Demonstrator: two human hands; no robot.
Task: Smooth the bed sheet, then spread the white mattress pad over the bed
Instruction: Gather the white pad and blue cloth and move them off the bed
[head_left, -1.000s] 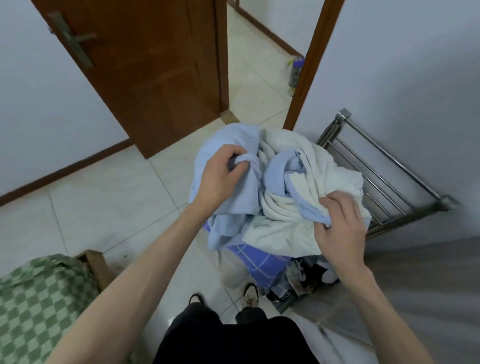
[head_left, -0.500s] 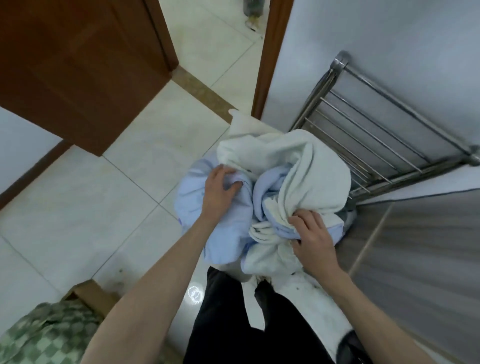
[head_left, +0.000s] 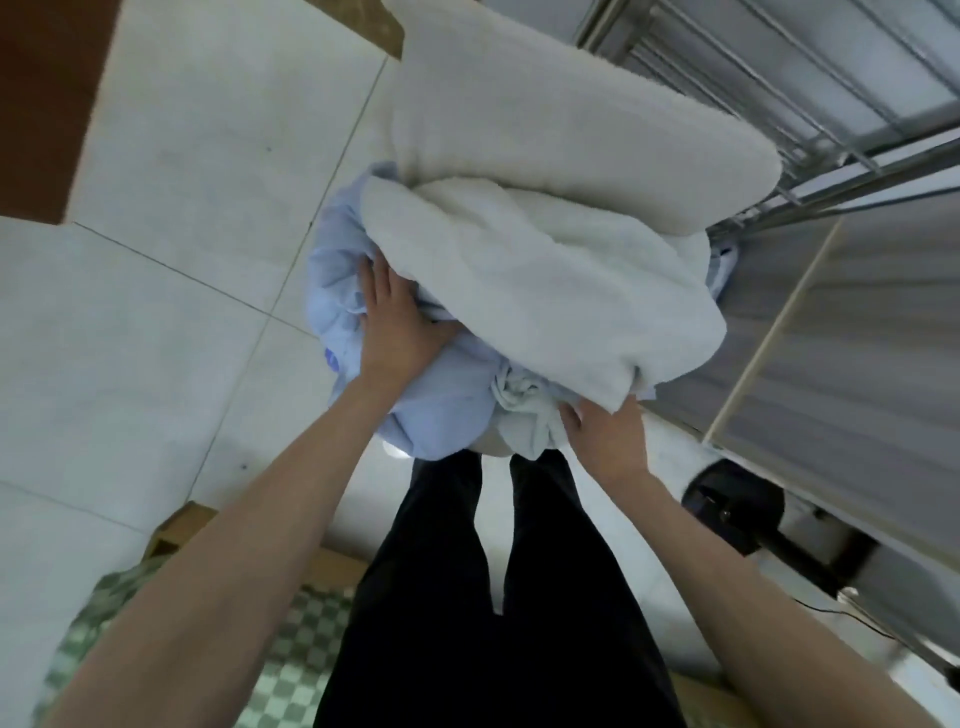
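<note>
Head view is showing the white mattress pad (head_left: 545, 270), bunched with a pale blue sheet (head_left: 337, 291), hanging just ahead of both hands, its length running away from the person. The left hand (head_left: 397, 327) is pressing straight fingers into that sheet. The right hand (head_left: 608, 439) is gripping the pad's near edge. The green-checked bed (head_left: 291, 660) is lying behind, nearer the left arm.

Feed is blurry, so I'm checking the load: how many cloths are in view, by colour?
White: 1, the mattress pad, on top of the carried bundle.
Light blue: 1, the cloth bunched under it.
Green checked: 1, the bed sheet on the bed.
Total: 3
</note>
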